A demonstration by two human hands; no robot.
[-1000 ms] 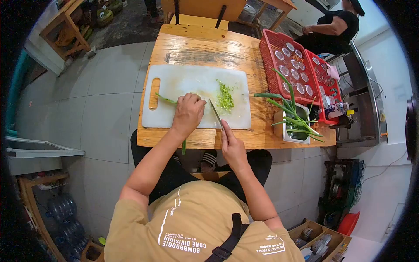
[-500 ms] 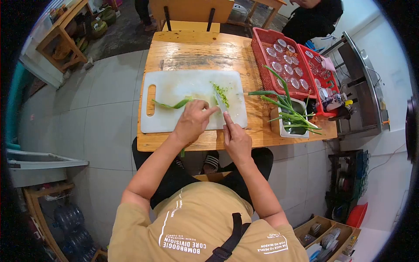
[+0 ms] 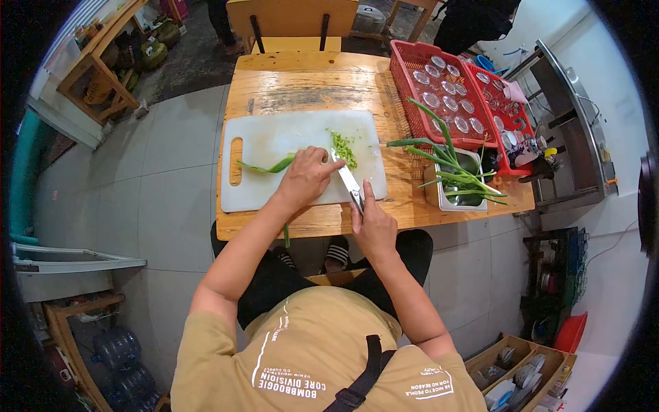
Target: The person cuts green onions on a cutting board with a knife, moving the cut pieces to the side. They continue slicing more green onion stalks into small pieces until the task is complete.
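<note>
A white cutting board (image 3: 274, 132) lies on the wooden table under my hands. My left hand (image 3: 305, 180) is closed over a spring onion (image 3: 271, 167), whose green leaf sticks out leftward; another green end hangs past the table's front edge below the wrist. Its index finger reaches to the side of the knife blade. My right hand (image 3: 375, 223) grips the handle of a knife (image 3: 347, 180), its index finger stretched forward. The blade slants away to the left, its tip beside a small heap of chopped spring onion (image 3: 347, 151) on the board.
To the right, a metal container (image 3: 461, 204) holds whole spring onions (image 3: 460, 172). Behind it stand a red basket (image 3: 405, 103) of upturned glasses and a second red basket (image 3: 506, 167). A yellow chair (image 3: 292, 20) faces the far table edge. Someone in dark clothes (image 3: 473, 26) is beyond the baskets.
My left index finger has come against the blade, and the knife has shifted slightly left and toward me. The person at the back right has moved. My view has shifted a little.
</note>
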